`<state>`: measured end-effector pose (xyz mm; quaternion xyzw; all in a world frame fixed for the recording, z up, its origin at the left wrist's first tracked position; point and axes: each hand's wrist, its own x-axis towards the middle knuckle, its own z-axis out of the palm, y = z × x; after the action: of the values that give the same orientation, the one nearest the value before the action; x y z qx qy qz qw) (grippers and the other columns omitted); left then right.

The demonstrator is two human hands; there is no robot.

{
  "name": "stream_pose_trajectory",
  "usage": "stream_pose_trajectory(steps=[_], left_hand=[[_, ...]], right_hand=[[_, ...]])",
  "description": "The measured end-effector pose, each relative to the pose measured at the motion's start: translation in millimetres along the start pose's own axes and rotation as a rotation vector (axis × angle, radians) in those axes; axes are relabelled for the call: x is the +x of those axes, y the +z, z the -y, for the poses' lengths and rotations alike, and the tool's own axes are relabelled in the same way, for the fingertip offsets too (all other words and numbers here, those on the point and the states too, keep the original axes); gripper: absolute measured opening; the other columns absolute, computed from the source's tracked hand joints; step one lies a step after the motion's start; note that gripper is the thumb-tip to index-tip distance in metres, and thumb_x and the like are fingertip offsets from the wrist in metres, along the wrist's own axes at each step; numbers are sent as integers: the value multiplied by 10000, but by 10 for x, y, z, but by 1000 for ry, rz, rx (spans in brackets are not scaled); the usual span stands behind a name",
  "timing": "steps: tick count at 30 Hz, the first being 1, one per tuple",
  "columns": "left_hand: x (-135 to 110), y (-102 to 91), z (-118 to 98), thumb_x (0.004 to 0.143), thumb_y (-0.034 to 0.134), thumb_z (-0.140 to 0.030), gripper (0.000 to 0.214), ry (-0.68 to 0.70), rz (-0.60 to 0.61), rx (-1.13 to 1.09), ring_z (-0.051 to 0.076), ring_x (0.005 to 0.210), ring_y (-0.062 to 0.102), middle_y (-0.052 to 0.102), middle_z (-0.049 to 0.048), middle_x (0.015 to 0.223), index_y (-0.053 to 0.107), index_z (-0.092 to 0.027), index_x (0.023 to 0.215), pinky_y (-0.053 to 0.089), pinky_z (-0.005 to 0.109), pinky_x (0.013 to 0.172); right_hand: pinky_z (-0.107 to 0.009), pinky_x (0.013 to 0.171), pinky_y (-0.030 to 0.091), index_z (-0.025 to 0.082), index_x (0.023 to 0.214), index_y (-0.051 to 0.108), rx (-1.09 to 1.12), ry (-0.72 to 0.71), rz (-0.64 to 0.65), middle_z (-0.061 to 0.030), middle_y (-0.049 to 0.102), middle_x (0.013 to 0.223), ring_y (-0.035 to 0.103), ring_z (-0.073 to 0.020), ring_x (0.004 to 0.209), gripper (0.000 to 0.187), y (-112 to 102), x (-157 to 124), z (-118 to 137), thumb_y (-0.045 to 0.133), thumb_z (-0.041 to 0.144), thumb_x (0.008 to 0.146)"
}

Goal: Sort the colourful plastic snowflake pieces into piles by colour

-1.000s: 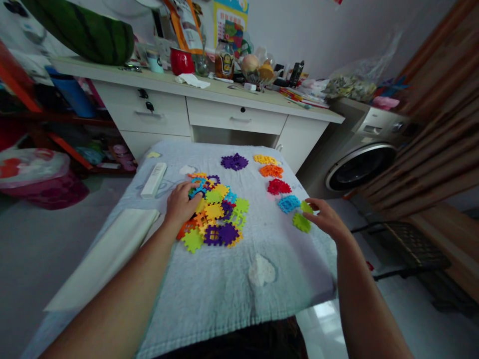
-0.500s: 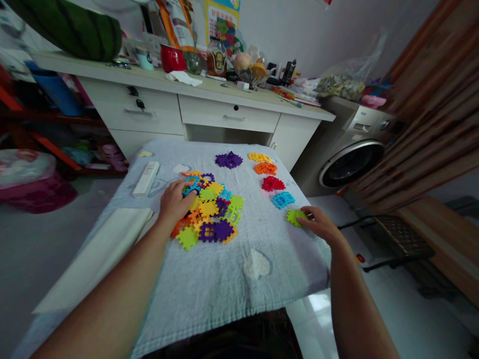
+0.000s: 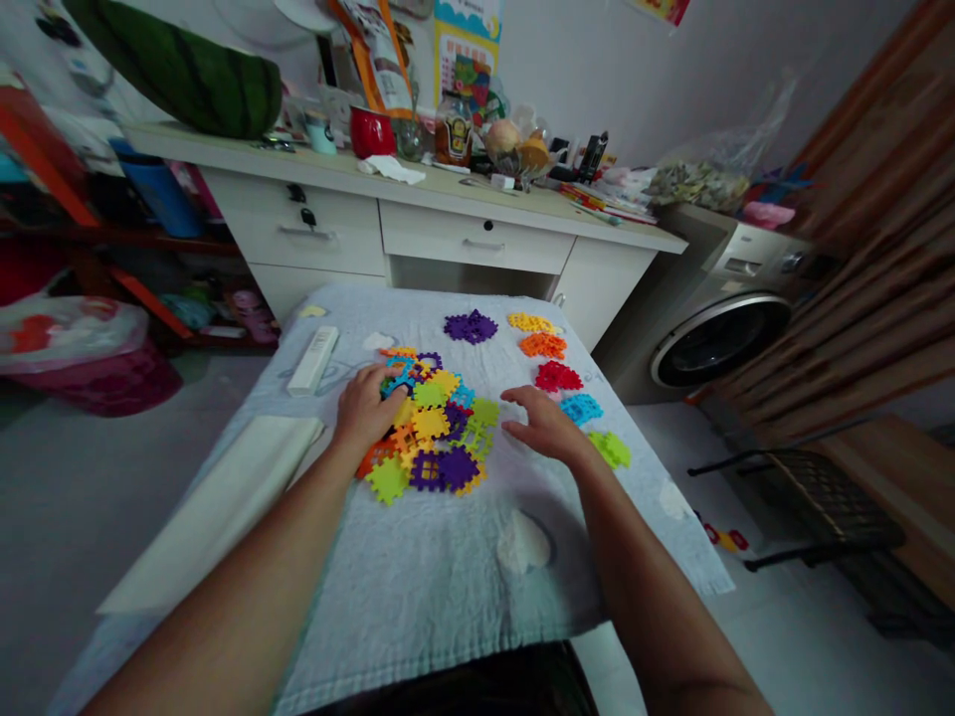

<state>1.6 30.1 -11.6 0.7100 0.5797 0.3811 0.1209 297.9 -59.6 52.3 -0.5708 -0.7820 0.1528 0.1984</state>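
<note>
A mixed heap of toothed plastic building pieces [image 3: 431, 423] in yellow, green, purple, orange and blue lies on the cloth-covered table [image 3: 448, 567]. My left hand [image 3: 367, 406] rests at the heap's left edge, its thumb and fingers apart over the pieces. My right hand [image 3: 543, 423] hovers open and bare between the heap and the single-colour groups. Along the right side lie green pieces [image 3: 610, 448], blue pieces [image 3: 581, 408], red pieces [image 3: 558, 376], orange pieces [image 3: 543, 344] and yellow pieces [image 3: 531, 322]. Purple pieces [image 3: 471, 326] form another group behind the heap.
A long white box [image 3: 313, 360] and a folded pale cloth [image 3: 224, 507] lie on the table's left. Behind stands a white desk [image 3: 477, 244] with a watermelon [image 3: 194, 75] and a red pot [image 3: 371, 132]. At right are a washing machine [image 3: 716, 318] and a chair [image 3: 836, 497].
My right hand has left the green pieces at the right and moved left toward the heap, its fingers now apart. My left hand stays at the heap's edge. The whole view has shifted slightly.
</note>
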Motion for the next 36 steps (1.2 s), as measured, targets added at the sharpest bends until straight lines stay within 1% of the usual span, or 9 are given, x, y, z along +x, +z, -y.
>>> stream_pose_trajectory(steps=[2,4,7,12,17,21,27,31,36], left_hand=[[1,-6,-9,817,549,-368,291,-1,6,-1,265,1146,565,617,75,1195,647,-233,1056,430,415,1030],[2,-8,-13,816,547,-367,300,1,6,-3,265,1147,566,618,81,1195,647,-224,1060,431,413,1031],[1,-6,-9,813,549,-365,297,8,-1,-5,258,1146,567,622,75,1185,645,-227,1058,432,406,1030],[-1,-5,-6,817,545,-368,291,24,-8,-12,253,1137,573,625,70,1182,643,-230,1054,435,400,1020],[2,-8,-15,812,549,-365,283,8,-2,-2,260,1147,567,627,66,1185,642,-240,1049,431,406,1025],[2,-7,-6,812,550,-366,280,8,-2,-7,255,1147,568,628,65,1187,642,-241,1046,430,399,1027],[-1,11,33,826,545,-381,289,6,0,-9,256,1163,558,615,67,1208,643,-245,1062,421,408,1038],[-2,15,38,822,556,-375,286,1,2,-12,254,1156,563,617,58,1206,643,-251,1065,417,413,1046],[7,25,52,820,555,-381,291,-1,-5,-11,255,1157,563,615,63,1201,644,-250,1063,423,408,1039]], right_hand=[[-425,1050,397,156,1278,563,-14,-42,5,-137,602,1278,548,-246,1186,513,187,107,34,627,158,769],[-422,1068,373,149,1305,541,-10,-38,-14,-136,588,1305,525,-250,1209,566,329,149,8,621,141,745],[-401,1040,389,147,1279,558,26,-4,-52,-122,618,1254,545,-240,1156,536,425,143,-61,620,160,746],[-393,1014,401,165,1201,600,67,-4,-118,-102,647,1182,563,-234,1098,478,429,132,-82,623,155,724],[-392,978,424,150,1183,601,79,19,-174,-112,641,1122,566,-237,1029,484,457,148,-73,590,139,699],[-403,990,411,157,1197,588,63,19,-191,-115,614,1126,543,-243,1054,517,477,151,-93,551,114,684],[-418,1024,367,143,1267,557,20,-5,-128,-132,583,1199,502,-259,1119,563,481,166,-106,558,129,704],[-395,991,375,156,1303,583,-38,-22,-72,-118,566,1128,494,-248,1071,574,458,169,-100,571,153,729],[-404,929,387,204,1320,613,-143,-1,9,-98,509,1045,473,-253,999,586,381,165,-37,646,268,739]])
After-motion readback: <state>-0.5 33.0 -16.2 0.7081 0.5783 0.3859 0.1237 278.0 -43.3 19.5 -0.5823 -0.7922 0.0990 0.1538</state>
